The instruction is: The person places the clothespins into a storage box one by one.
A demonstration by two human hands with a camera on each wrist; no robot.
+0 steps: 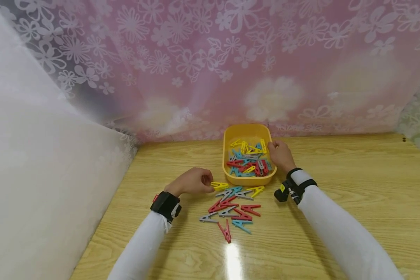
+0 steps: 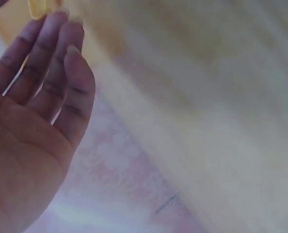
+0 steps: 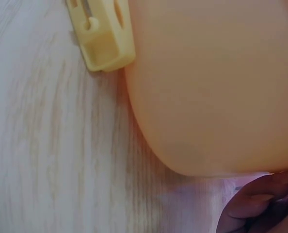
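Left hand has its thumb and fingers bent round in a loop, pinching a yellow clip just off the near left corner of the tub. Left wrist cam only catches the tip of that clip at the top edge, and the bench behind is pretty blurry.

Right hand has its fingers curled over the tub's right rim, gripping it. The tub sits upright near the back of the bench, with a jumble of clips inside: mostly yellow ones toward the back, then blue, grey and red mixed together.

More clips lie loose in front of the tub, some overlapping. Another yellow one is right by the tub's near side, with a grey one and a blue one to its left. Further this way it's reds and greys, plus a second blue one. The one closest to the person is red, well apart from the tub.

Both wrists wear black straps over white sleeves. Pink flowery cloth hangs behind the bench.
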